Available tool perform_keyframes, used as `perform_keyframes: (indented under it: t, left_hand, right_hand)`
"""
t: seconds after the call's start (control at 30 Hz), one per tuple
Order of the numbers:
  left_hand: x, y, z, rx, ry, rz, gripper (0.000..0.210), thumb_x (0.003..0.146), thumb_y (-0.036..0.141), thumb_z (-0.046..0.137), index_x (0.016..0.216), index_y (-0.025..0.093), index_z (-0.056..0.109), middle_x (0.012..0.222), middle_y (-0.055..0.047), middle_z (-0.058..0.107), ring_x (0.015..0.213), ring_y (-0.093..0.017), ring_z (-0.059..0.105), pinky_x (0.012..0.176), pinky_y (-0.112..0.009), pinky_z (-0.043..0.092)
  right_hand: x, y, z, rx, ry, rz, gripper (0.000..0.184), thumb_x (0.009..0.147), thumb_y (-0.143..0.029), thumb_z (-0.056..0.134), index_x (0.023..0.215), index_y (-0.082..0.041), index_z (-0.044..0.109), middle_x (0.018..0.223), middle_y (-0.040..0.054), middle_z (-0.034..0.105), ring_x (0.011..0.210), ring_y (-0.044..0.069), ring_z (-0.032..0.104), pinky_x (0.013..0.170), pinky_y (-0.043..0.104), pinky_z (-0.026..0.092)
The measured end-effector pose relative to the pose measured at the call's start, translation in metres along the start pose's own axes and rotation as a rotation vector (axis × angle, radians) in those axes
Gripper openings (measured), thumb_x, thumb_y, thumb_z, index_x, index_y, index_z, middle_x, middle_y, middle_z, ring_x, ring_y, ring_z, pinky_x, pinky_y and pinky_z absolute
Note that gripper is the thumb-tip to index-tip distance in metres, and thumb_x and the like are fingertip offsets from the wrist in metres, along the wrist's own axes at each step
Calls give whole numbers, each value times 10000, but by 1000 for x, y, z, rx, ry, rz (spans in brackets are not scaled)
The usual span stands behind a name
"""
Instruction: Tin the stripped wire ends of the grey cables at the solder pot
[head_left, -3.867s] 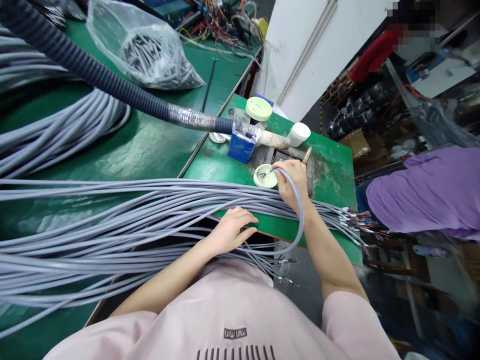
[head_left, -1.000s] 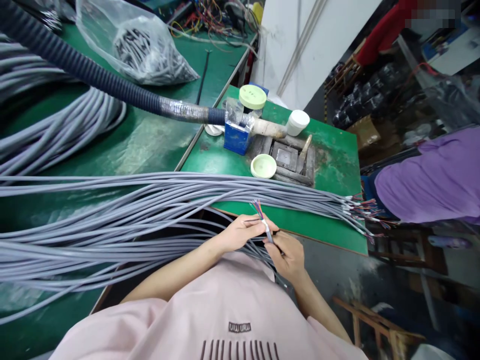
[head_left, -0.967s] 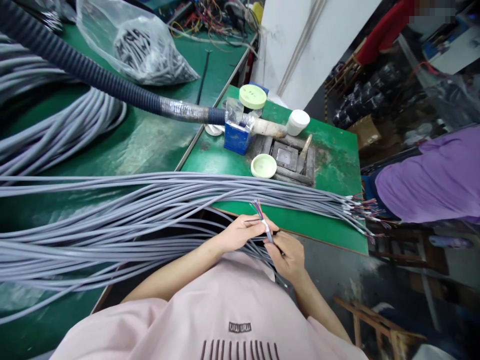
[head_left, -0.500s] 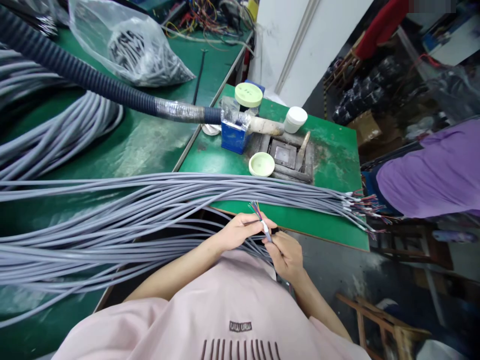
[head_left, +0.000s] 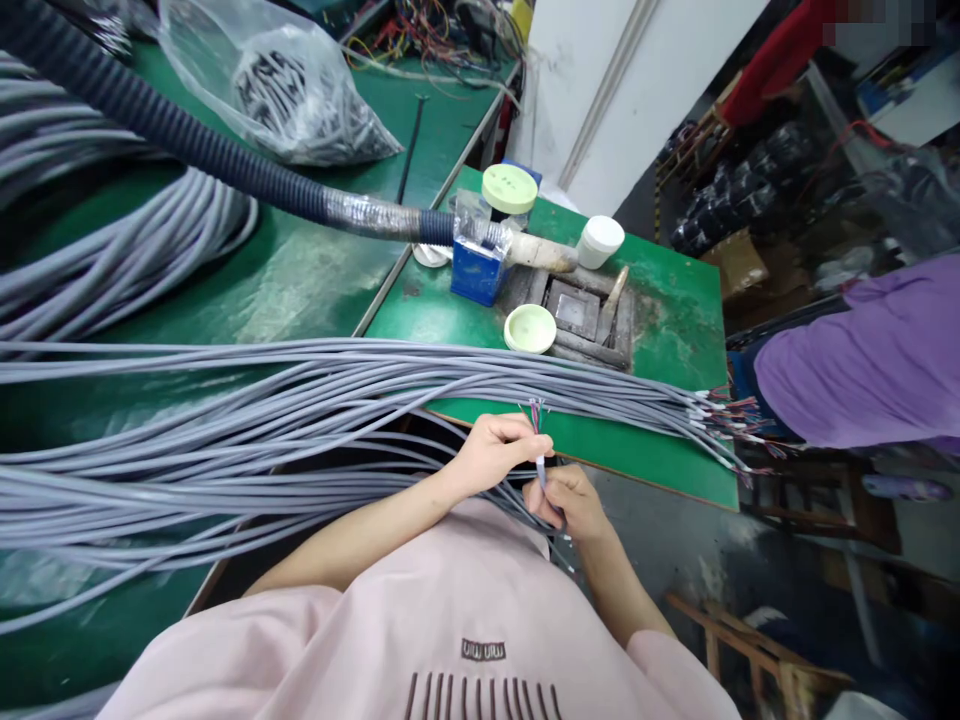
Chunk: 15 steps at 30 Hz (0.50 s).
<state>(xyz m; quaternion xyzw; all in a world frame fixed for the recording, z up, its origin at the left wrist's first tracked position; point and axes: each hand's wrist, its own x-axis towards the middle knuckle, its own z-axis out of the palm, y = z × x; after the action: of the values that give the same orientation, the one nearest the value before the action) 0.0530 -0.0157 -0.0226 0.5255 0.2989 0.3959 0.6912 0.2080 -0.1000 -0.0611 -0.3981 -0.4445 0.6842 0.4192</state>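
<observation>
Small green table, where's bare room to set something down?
The table is bare right of the wooden handle, past the stain; left of the dish, between blue box and cables; and in a strip between cables and near edge, right of the right hand. It is crowded between dish and white tub, around the metal frame.

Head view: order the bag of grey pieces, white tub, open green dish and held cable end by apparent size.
1. Bag
2. White tub and open green dish, nearly tied
3. Held cable end, partly hidden
</observation>
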Motion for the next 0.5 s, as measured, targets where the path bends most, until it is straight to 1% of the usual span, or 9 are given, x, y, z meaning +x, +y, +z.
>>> perform_keyframes:
  t: [0.17, 0.3, 0.5]
  left_hand:
    - [1, 4, 5, 54, 4, 53, 374, 751, 467, 694, 542, 157, 690, 520, -6, 561, 536, -92, 457, 549, -245, 383]
    - [1, 5, 5, 61, -4, 54, 392, 760, 449, 689, 506, 153, 656, 531, -8, 566, 543, -90, 467, 558, -244, 390]
    - [0, 3, 5, 60, -4, 58, 382, 768, 430, 685, 509, 151, 651, 520, 0, 543, 537, -87, 456, 555, -243, 383]
  right_hand:
    - [0, 14, -8, 128, -41, 36, 485, 803, -576, 605, 608, -134, 649, 324, -73, 356, 306, 59, 295, 398, 219, 243]
    - [1, 15, -9, 169, -63, 36, 472, 803, -560, 616, 601, -134, 647, 323, -72, 363, 310, 59, 302, 407, 223, 258]
    - [4, 13, -6, 201, -105, 17, 462, 805, -555, 617, 614, -136, 648, 331, -72, 366, 320, 60, 297, 407, 226, 266]
